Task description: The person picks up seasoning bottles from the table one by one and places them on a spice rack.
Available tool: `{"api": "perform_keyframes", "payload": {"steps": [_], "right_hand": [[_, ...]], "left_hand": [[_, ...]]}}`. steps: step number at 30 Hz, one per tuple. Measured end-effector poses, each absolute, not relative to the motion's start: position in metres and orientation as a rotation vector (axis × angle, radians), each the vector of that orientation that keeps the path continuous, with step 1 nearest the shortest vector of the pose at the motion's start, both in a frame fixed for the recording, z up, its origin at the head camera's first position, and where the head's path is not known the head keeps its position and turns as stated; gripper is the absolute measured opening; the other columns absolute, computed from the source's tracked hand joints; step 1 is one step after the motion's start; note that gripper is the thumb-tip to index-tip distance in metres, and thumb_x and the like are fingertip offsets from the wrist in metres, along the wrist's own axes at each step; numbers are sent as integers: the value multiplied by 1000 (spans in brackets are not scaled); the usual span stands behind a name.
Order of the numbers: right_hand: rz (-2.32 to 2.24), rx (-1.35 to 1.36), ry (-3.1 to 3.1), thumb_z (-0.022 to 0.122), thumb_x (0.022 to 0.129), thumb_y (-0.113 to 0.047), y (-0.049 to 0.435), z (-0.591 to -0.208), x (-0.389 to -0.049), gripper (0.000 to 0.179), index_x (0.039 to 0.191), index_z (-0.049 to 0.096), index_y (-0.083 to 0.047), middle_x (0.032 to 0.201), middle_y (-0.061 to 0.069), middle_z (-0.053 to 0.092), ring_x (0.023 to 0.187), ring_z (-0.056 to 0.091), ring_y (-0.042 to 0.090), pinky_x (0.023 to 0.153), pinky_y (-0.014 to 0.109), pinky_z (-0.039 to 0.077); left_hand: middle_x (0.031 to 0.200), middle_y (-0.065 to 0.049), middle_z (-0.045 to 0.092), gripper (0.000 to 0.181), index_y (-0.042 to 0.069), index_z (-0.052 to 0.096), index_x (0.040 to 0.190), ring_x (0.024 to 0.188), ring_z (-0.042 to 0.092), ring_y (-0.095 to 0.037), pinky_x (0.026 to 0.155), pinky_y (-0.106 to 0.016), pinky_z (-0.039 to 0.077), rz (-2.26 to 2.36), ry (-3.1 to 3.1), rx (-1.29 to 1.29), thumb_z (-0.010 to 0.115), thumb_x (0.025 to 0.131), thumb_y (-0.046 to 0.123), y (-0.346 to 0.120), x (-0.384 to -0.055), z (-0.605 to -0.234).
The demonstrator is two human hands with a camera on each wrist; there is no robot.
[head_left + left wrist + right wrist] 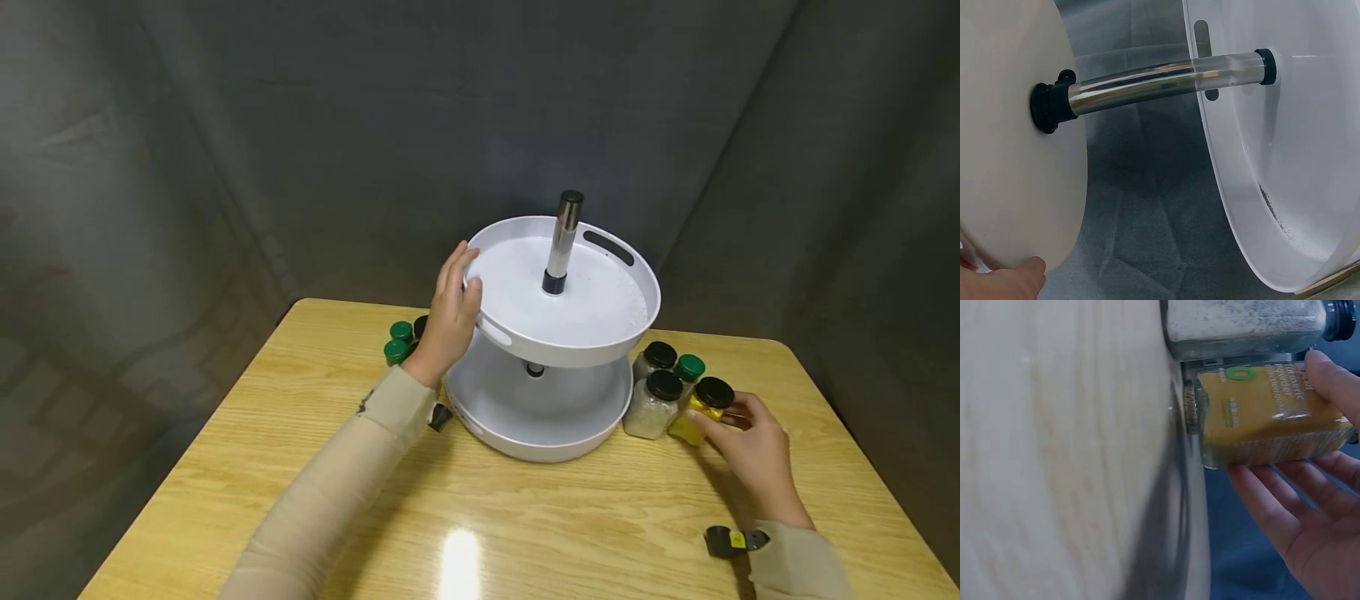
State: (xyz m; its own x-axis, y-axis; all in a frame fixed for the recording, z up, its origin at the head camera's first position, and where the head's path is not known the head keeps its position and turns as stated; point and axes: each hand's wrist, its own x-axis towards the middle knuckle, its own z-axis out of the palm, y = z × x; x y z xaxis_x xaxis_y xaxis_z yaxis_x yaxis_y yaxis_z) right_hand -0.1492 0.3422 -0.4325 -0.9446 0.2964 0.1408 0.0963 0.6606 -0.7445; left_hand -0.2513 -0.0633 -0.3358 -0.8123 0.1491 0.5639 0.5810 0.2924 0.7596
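A white two-tier tray stand [551, 437] stands on the table, with a metal and clear post through its middle. My left hand [448, 321] grips the left rim of the upper tier near a handle slot. In the left wrist view, part of that hand [1007, 281] shows at the upper tier's edge. To the stand's right, my right hand [757, 450] holds a turmeric powder jar [686, 427] with a black lid between thumb and fingers. The right wrist view shows the jar's yellow label [1266, 412]. Both tiers hold no jars.
Beside the turmeric jar stand a black-lidded jar of pale contents [648, 410], another black-lidded jar [660, 356] and a green-lidded jar [689, 367]. Several jars with green and black lids [397, 350] stand left of the stand, partly behind my left arm. A grey curtain [375, 150] hangs behind the wooden table [555, 533].
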Motion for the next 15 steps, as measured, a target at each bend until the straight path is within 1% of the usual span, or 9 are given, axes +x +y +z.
{"api": "perform_keyframes", "payload": {"steps": [1,3,5,8,11,13,15], "right_hand": [[1163,-321,-2610,77,90,-40,342,-431,-149,64,133,52,0,125,16,59,98,51,6,72,13,41],[1176,-324,-2569,79,89,-39,342,-429,-149,61,131,54,-2,118,6,61,93,49,-2,72,12,42],[1192,-325,-2525,81,87,-37,341,-425,-149,59,128,56,-4,109,-6,62,91,49,-5,71,11,42],[1205,-320,-2470,83,85,-34,339,-420,-149,56,126,58,-6,100,-20,58,91,50,-6,70,7,45],[1207,-323,-2419,84,85,-30,334,-412,-150,52,124,60,-6,98,-24,56,91,52,-5,70,4,45],[1211,-326,-2379,84,84,-26,331,-405,-151,50,123,60,-7,96,-23,57,89,53,-5,70,3,46],[1200,-335,-2345,85,84,-23,329,-396,-154,47,121,61,-8,95,-22,57,88,54,-5,70,2,45]], "left_hand": [[166,-16,14,101,0,30,155,151,22,-30,121,-46,27,-1524,-2180,-657,23,94,80,-63,-252,-336],[166,-17,15,90,-1,30,155,151,22,-31,121,-47,27,-1514,-2176,-655,25,100,71,-64,-252,-337],[165,-17,15,80,-1,30,155,151,23,-31,121,-46,27,-1499,-2185,-645,27,104,61,-65,-252,-339],[165,-17,16,70,-1,30,155,150,24,-32,121,-46,27,-1487,-2198,-628,31,105,47,-67,-251,-342],[165,-17,17,68,-1,30,156,150,24,-31,121,-46,26,-1480,-2199,-623,32,106,46,-69,-251,-344],[165,-17,17,69,-1,30,156,151,24,-31,121,-45,26,-1483,-2189,-629,31,106,48,-69,-251,-345],[165,-17,17,74,-1,30,156,151,24,-31,122,-45,25,-1481,-2183,-633,29,106,54,-69,-252,-345]]}}
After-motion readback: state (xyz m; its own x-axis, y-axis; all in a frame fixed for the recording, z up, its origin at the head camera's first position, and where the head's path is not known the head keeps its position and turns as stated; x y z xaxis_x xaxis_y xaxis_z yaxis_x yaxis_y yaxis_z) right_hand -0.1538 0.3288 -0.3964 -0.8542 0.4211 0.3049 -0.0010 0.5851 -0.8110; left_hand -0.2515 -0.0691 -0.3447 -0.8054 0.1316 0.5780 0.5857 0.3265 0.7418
